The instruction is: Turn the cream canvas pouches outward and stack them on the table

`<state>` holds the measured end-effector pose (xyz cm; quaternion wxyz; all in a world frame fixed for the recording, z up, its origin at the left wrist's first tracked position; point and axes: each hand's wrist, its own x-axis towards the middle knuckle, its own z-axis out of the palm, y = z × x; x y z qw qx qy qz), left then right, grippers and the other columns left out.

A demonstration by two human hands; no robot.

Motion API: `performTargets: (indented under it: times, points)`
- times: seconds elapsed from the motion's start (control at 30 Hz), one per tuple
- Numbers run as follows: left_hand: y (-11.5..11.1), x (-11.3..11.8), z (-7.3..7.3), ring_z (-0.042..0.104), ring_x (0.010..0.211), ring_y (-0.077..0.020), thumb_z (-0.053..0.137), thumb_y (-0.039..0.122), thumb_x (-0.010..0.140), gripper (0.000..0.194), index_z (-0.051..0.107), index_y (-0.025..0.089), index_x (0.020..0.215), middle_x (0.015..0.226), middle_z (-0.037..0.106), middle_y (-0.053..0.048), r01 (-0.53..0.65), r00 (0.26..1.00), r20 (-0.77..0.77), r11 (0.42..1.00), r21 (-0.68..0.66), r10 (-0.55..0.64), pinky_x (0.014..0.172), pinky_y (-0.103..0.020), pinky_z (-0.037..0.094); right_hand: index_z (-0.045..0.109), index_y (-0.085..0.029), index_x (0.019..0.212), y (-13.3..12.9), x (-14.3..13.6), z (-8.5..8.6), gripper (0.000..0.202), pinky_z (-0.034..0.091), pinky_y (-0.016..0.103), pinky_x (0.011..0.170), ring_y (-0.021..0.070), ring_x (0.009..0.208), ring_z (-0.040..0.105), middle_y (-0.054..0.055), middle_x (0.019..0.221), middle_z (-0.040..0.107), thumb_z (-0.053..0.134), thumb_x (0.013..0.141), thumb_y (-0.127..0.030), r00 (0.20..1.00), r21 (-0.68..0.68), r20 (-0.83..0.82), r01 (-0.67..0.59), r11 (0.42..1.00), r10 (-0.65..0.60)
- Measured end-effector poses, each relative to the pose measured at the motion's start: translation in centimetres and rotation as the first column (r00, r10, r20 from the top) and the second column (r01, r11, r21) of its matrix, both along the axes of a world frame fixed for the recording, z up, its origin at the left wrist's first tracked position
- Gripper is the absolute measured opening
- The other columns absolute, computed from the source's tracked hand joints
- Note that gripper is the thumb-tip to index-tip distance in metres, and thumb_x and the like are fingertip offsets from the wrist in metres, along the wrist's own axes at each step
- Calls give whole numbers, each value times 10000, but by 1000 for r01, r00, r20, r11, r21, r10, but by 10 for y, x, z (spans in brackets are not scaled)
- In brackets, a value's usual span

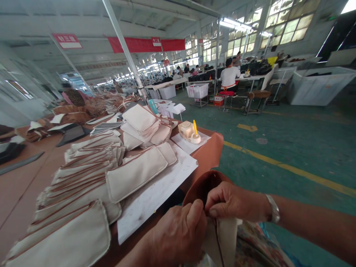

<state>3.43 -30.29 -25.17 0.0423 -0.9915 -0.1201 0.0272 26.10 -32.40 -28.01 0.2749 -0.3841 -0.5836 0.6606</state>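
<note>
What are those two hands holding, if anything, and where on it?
A pale piece with a dark seam, gripped at its upper end by the left hand and right hand.

Two near hands (180, 230), one bracelet (273, 209), one yellow stick (195, 127) and one floor arrow (247, 127) show.

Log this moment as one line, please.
left hand, right hand: gripping cream fabric piece | cream panels: piled on brown table
</note>
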Motion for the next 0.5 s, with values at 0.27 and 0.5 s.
performTargets:
  times: [0.27, 0.5]
  points:
    - [12, -3, 6, 565, 810, -174, 513, 290, 911, 240, 558, 165, 1110, 941, 607, -67, -133, 880, 217, 657, -742, 422, 662, -249, 434, 581, -163, 793, -15, -7, 12, 62, 374, 209, 609, 108, 694, 507, -2, 761, 605, 529, 827, -159, 937, 409, 345, -101, 907, -52]
    - [12, 16, 8, 432, 575, -104, 554, 128, 750, 210, 483, 163, 556, 611, 455, 16, -158, 770, 228, 524, -837, 596, 529, -239, 303, 533, -211, 827, -5, 4, 1, 289, 445, 262, 680, 153, 752, 497, 23, 830, 557, 379, 987, -398, 938, 428, 344, -105, 898, -54]
